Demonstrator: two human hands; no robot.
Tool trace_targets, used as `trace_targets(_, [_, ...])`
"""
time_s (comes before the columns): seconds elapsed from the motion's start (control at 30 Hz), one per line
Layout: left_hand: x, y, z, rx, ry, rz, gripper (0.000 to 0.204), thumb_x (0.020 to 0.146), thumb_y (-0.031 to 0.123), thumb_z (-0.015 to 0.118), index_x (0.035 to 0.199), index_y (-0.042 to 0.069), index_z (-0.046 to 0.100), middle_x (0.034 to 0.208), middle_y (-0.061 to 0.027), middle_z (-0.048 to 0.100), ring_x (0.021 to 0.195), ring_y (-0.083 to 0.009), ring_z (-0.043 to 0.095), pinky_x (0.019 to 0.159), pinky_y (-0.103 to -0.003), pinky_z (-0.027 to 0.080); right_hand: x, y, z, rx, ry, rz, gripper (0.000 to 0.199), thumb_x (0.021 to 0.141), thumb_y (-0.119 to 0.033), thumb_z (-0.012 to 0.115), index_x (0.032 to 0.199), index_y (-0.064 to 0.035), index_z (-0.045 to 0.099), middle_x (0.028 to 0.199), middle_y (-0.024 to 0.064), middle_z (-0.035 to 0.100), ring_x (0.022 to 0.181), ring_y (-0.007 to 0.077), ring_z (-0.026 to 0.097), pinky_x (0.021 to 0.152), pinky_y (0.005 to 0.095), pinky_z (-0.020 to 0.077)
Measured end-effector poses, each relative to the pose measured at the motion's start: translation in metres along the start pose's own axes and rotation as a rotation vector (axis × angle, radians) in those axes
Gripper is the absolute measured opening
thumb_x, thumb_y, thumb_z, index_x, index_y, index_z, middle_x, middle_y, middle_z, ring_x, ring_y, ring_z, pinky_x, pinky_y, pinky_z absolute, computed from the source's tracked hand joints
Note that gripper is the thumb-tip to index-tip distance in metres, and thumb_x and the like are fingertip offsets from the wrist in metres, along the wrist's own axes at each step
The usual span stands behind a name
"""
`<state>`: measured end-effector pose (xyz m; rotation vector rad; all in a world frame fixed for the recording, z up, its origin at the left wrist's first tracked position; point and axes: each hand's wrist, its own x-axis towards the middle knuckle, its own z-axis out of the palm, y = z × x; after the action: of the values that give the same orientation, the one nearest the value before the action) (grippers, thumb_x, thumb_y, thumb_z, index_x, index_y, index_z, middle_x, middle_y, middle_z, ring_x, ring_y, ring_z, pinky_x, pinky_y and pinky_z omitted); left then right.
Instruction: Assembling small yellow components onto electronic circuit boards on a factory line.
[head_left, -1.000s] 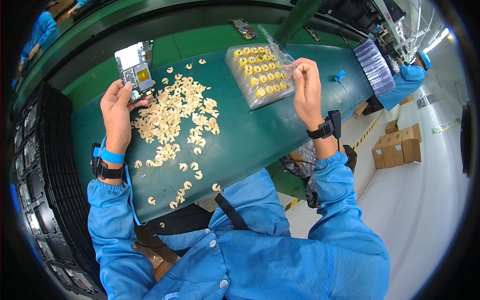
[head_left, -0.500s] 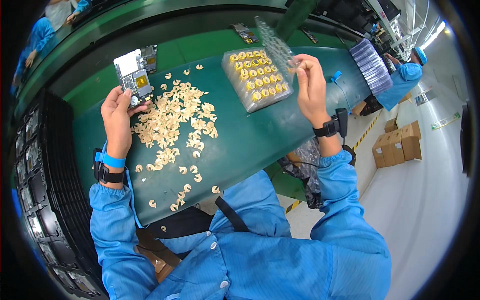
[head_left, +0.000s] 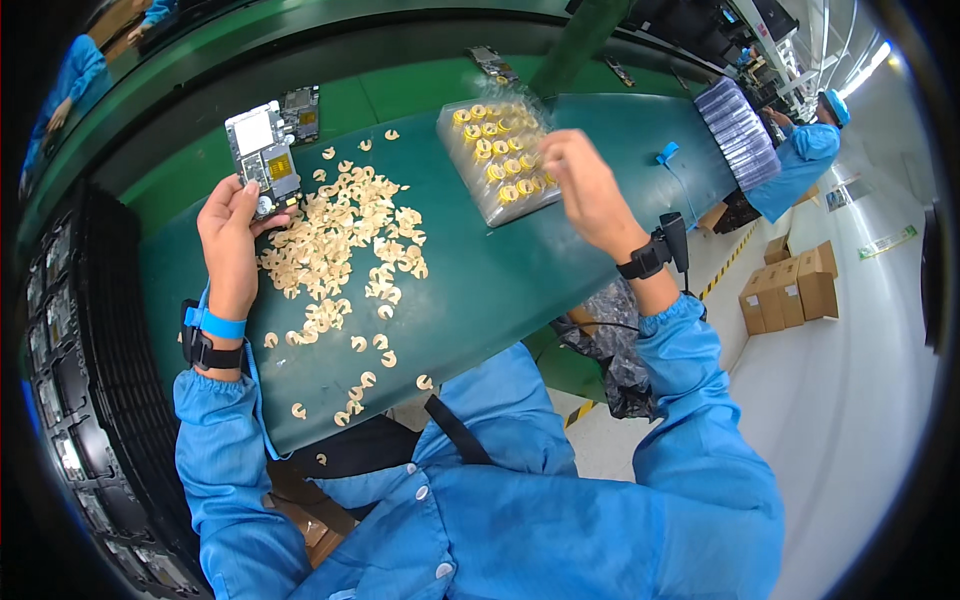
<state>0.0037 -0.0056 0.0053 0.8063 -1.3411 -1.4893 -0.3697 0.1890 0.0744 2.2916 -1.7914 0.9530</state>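
My left hand (head_left: pixel 232 225) grips a circuit board (head_left: pixel 266 160) with a white panel and a yellow patch, thumb on its lower edge. Under and around that hand spreads a pile of small cream-coloured, notched round pieces (head_left: pixel 335 235). My right hand (head_left: pixel 588 195), fingers closed and slightly blurred, is at the right side of a clear plastic tray (head_left: pixel 515 212) holding rows of round yellow pieces (head_left: pixel 498 148). A clear plastic cover (head_left: pixel 505 100), smeared by motion, tilts over the tray's far part and reaches to my fingertips. Their exact contact is hard to see.
Another circuit board (head_left: pixel 300 112) lies behind the held one, and one more (head_left: pixel 490 64) beyond the tray. Black stacked trays (head_left: pixel 110 390) stand at left. Stacked clear trays (head_left: pixel 738 132) and a blue strap (head_left: pixel 668 153) are at right. A co-worker (head_left: pixel 808 150) is at far right.
My right hand has moved left and slightly down toward the tray. The clear cover has swung left with it, over the tray's far part. My left hand still holds the board.
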Motion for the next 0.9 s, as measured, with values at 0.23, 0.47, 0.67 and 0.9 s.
trace_targets(0.23, [-0.001, 0.001, 0.000, 0.003, 0.004, 0.010, 0.029, 0.107, 0.015, 0.051, 0.124, -0.008, 0.058, 0.109, -0.0186, 0.073, 0.085, -0.0229, 0.075, 0.074, -0.028, 0.062, 0.002, -0.003, -0.006, -0.082, 0.173, 0.010, 0.005, 0.100, -0.002, 0.053, 0.103, 0.0019, 0.054, 0.111, 0.0202, 0.060, 0.101, 0.0380, 0.061, 0.091, 0.0409, 0.0501])
trace_targets(0.47, [0.001, -0.002, -0.001, 0.000, 0.000, -0.001, 0.031, 0.108, 0.018, 0.052, 0.125, -0.007, 0.059, 0.109, -0.0166, 0.072, 0.084, -0.0213, 0.074, 0.073, -0.027, 0.061, -0.003, -0.007, -0.010, -0.099, 0.063, -0.017, 0.007, 0.102, -0.005, 0.054, 0.103, 0.0021, 0.055, 0.112, 0.0225, 0.059, 0.108, 0.0384, 0.060, 0.094, 0.0425, 0.0488])
trace_targets(0.67, [0.002, 0.000, 0.000, -0.004, 0.022, 0.017, 0.029, 0.107, 0.015, 0.052, 0.124, -0.008, 0.058, 0.108, -0.0182, 0.073, 0.084, -0.0229, 0.075, 0.074, -0.027, 0.062, 0.002, -0.005, -0.002, -0.112, 0.145, -0.029, 0.009, 0.103, -0.005, 0.051, 0.101, 0.0022, 0.055, 0.117, 0.0238, 0.061, 0.110, 0.0392, 0.061, 0.096, 0.0430, 0.0488])
trace_targets(0.9, [0.001, 0.002, -0.003, 0.019, 0.009, 0.019, 0.030, 0.107, 0.015, 0.052, 0.125, -0.009, 0.058, 0.108, -0.0177, 0.072, 0.085, -0.0228, 0.075, 0.074, -0.027, 0.062, -0.013, 0.011, -0.043, 0.155, 0.621, 0.290, 0.016, 0.110, -0.013, 0.046, 0.108, 0.0009, 0.054, 0.126, 0.0191, 0.062, 0.117, 0.0263, 0.063, 0.097, 0.0408, 0.0541])
